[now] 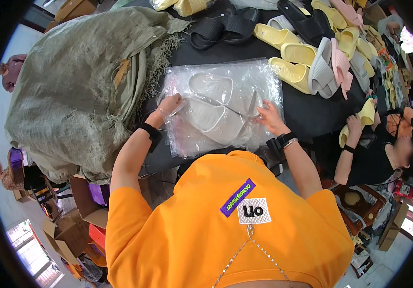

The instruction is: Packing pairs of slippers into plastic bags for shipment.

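Note:
A clear plastic bag (225, 77) lies flat on the black table (312, 113) in front of me, with a pair of pale grey slide sandals (213, 115) inside it. My left hand (169, 104) grips the bag's left edge. At the bag's right side, my right hand (269, 116) pinches the plastic beside the sandals. Both wrists wear black bands. My orange shirt fills the lower part of the view.
A large grey-green woven sack (76, 81) bulges at the left. Loose yellow (290, 72), black (225, 26), grey and pink slides (341, 65) cover the far table. To my right a person in black (384, 149) holds a yellow slide (366, 115). Cardboard boxes (67, 235) sit on the floor.

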A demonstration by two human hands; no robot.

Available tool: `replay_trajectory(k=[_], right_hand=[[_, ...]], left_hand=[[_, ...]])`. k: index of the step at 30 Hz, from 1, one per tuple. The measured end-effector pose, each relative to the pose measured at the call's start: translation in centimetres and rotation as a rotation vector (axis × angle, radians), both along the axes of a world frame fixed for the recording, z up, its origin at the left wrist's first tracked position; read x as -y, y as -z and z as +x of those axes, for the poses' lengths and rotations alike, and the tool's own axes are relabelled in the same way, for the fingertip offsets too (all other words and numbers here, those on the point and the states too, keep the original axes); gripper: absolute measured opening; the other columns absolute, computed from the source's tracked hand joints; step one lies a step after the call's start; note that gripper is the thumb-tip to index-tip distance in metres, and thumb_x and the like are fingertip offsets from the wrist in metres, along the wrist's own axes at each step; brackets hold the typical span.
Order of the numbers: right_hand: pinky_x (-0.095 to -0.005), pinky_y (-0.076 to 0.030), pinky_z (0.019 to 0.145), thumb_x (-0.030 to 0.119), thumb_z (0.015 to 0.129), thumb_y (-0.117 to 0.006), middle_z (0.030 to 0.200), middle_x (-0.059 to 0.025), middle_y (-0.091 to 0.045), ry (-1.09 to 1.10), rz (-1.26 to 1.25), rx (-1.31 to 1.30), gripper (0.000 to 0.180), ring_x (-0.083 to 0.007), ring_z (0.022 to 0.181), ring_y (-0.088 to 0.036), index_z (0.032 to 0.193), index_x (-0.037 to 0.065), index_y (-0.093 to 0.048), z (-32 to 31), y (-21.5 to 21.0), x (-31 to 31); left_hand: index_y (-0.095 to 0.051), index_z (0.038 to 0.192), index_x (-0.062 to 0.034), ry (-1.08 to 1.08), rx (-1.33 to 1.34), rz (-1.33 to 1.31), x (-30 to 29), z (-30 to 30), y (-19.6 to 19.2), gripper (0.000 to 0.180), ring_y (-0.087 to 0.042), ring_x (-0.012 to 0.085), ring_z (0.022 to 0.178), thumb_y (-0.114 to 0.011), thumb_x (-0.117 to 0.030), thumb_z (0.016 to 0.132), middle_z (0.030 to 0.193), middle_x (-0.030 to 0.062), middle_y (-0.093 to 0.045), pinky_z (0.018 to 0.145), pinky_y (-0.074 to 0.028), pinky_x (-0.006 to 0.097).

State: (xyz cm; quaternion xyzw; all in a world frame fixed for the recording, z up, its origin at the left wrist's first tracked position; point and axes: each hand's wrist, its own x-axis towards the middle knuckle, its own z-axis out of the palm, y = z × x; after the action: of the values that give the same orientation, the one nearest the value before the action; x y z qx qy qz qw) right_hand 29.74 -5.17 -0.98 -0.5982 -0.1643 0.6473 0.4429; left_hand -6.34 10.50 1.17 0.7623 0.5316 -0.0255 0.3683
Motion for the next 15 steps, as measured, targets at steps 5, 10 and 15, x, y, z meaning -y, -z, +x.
replay_trajectory(k=[5,10,15], right_hand=[[-0.0339,-0.051,0.063,0.014,0.083,-0.06,0.114,-0.0126,-0.047,0.096,0.028,0.264,0.062,-0.0171,0.087,-0.052,0.135,0.011,-0.025,-0.2,-0.9,0.3],[-0.0314,-0.049,0.062,0.013,0.083,-0.059,0.111,-0.0115,-0.049,0.185,0.068,0.253,0.062,-0.0161,0.085,-0.052,0.135,0.01,-0.025,0.8,0.0,0.3],[-0.0315,-0.047,0.073,0.012,0.086,-0.058,0.112,-0.0092,-0.049,0.113,0.112,0.15,0.064,-0.0154,0.088,-0.052,0.137,0.012,-0.02,1.0,0.1,-1.5]], left_hand=[[-0.047,0.124,-0.0145,0.587,-0.027,0.493,1.6,1.9,-3.2,0.053,-0.05,0.0306,0.108,-0.059,-0.042,0.08,0.106,0.0114,-0.056,0.086,-0.041,0.043],[-0.04,0.129,-0.0094,0.705,0.389,0.384,4.1,6.5,-5.5,0.058,-0.042,0.0354,0.117,-0.057,-0.038,0.082,0.124,0.0152,-0.047,0.096,-0.033,0.046],[-0.044,0.125,-0.0076,0.596,0.224,0.497,4.0,8.9,-1.9,0.05,-0.042,0.0358,0.115,-0.058,-0.024,0.079,0.125,0.0153,-0.046,0.096,-0.034,0.046]])
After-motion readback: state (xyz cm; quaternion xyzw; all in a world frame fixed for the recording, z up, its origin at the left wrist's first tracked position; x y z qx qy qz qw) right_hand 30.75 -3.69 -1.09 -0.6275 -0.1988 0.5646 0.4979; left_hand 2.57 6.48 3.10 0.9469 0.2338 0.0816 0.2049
